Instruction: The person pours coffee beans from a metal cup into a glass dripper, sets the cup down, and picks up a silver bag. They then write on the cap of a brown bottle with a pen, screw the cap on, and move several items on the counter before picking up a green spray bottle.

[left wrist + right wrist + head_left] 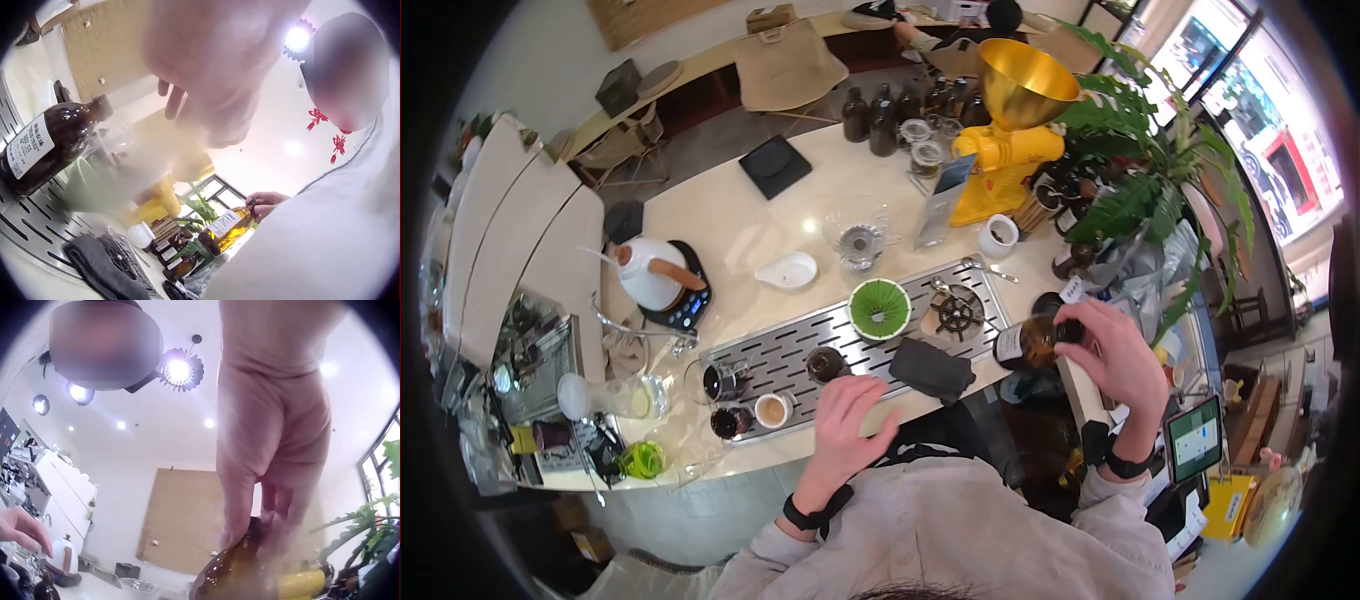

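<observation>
My right hand (pixel 1115 360) pinches the neck of a labelled amber bottle (pixel 1037 343) at the right end of the metal drip tray (pixel 990 290). In the right wrist view the fingers of that hand (pixel 272 456) meet round the top of the bottle (pixel 234 572). The left hand (pixel 850 425) is above the tray's front edge, fingers loosely bent and holding nothing. Just beyond it stands a dark bottle (pixel 827 364), whose white label shows in the left wrist view (pixel 30 147). A dark folded cloth (pixel 932 371) lies between the hands.
A green ribbed dripper (pixel 879 309) stands on the tray. Glasses and a small cup (pixel 773 410) are at its left end. Behind are a white kettle (pixel 650 275), a glass dripper (pixel 861 243), a yellow grinder (pixel 1000 165) and a white canister (pixel 998 236). A tablet (pixel 1195 440) stands at the right.
</observation>
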The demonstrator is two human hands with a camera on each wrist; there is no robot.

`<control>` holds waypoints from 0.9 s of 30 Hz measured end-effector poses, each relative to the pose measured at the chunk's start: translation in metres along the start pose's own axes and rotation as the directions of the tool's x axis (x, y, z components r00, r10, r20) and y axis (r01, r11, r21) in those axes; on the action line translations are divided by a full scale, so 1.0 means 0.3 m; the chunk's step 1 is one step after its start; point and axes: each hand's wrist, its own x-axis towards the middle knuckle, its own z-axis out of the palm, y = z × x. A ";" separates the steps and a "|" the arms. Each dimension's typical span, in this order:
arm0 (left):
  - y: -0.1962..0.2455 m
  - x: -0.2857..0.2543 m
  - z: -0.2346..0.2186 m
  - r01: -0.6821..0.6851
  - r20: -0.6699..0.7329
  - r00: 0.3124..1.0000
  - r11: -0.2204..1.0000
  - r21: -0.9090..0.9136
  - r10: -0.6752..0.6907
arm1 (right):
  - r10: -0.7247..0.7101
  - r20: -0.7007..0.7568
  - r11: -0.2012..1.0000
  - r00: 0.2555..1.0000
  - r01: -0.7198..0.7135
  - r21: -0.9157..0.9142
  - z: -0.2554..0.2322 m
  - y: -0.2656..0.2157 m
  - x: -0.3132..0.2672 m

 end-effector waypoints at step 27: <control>0.202 0.288 0.481 0.362 0.347 0.893 0.917 -0.170 -0.288 | -0.121 -0.291 0.921 0.949 0.216 0.325 0.237 0.352 0.213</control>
